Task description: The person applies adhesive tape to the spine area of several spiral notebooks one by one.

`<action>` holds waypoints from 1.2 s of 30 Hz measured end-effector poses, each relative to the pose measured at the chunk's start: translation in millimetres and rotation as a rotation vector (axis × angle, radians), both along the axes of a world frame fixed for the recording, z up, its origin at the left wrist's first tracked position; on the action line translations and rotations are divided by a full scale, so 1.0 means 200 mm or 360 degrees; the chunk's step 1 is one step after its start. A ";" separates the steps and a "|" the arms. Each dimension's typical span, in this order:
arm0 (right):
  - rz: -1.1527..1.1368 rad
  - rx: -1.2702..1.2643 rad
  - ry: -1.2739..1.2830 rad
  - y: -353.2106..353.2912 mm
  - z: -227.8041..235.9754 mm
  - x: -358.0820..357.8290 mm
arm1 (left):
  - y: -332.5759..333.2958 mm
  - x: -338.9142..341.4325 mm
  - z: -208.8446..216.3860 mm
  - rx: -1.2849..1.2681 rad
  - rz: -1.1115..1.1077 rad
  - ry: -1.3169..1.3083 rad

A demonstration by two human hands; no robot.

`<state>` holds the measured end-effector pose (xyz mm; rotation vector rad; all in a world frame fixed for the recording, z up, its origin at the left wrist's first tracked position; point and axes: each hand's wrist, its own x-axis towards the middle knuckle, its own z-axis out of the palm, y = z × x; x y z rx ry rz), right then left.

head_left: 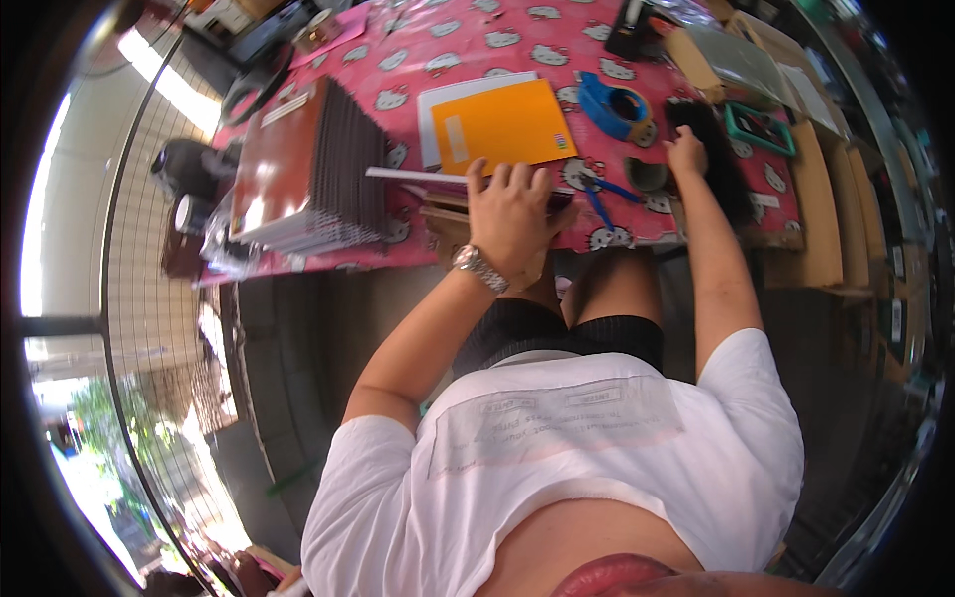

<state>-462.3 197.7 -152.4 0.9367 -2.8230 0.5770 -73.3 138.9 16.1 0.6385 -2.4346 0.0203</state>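
1. My left hand (509, 204) curls closed over the flat bundle (446, 201), right beneath my palm!
2. Orange notebook (502, 121) just beyond that grip; brown stack (284, 149) to its left.
3. My right hand (686, 154), half-curled by the black fuzzy item (726, 169) (its hold? Can't tell).

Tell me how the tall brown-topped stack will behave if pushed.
The stack is probably heavy, being many layers thick. Its layers may slide apart, since no band shows around them. The glossy brown cover on top could feel slippery.
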 end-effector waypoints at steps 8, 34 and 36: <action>0.0355 -0.0897 -0.1486 0.09 0.52 0.09 | 0.03 -0.04 -0.04 0.0066 -0.0064 0.0123; 0.1313 -0.1060 -0.0332 0.25 0.77 1.14 | -0.05 -0.04 -0.02 0.0155 -0.0292 0.0078; 0.1334 -0.1124 -0.0413 0.25 0.76 1.13 | -0.06 -0.05 -0.02 0.0131 -0.0302 0.0063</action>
